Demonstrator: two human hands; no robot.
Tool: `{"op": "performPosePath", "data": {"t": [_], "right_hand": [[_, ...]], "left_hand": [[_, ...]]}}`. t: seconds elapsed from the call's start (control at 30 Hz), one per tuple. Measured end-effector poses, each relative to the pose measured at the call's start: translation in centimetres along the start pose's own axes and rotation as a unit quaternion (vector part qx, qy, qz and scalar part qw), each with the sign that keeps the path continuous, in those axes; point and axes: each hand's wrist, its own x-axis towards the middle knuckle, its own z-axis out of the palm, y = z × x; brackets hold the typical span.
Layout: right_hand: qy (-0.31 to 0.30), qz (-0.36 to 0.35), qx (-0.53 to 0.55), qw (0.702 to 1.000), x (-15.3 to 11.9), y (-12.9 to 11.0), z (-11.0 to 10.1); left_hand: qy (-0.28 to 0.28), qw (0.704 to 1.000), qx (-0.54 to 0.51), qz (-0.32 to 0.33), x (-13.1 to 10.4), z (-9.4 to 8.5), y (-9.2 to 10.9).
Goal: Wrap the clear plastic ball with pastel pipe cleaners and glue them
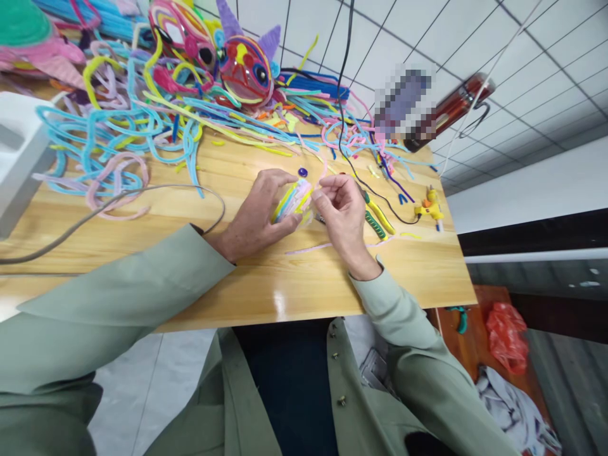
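Observation:
A small rounded piece (pixel 295 197) striped in yellow, blue and pink sits between my hands above the wooden table. My left hand (pixel 259 215) is wrapped round its left side, with the thumb along the lower edge. My right hand (pixel 342 212) pinches a thin pink strip (pixel 324 170) at the right side of the piece. A small dark purple disc (pixel 303 171) lies just beyond the piece. Pliers with green and yellow handles (pixel 377 218) lie to the right of my right hand, and a loose pink strip (pixel 308 249) lies in front of it.
Tangled fuzzy strips (pixel 142 126) cover the table's back left. Behind them stands a colourful mask-like figure (pixel 247 69). A black cable (pixel 342 126) runs down to a yellow tool (pixel 430 208) at right. A red flask (pixel 451 111) lies at the back right, a white box (pixel 23 158) at left.

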Motion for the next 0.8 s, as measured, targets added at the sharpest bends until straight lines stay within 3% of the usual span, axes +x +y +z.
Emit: {"op": "performPosePath", "data": {"t": [0.3,0.47,0.8], "right_hand": [[-0.001,-0.155,-0.124,0.98,-0.6,-2.5,-0.4],[-0.018,-0.131,-0.164,0.977,-0.5,-2.4,-0.4],[-0.026,-0.099,-0.128,0.986,-0.3,-2.4,-0.5]], "left_hand": [[0.001,1.0,-0.01,0.001,0.0,0.1,-0.1],[0.006,1.0,-0.005,0.003,0.1,0.2,-0.1],[-0.011,1.0,0.004,-0.023,0.1,-0.1,0.0]]}}
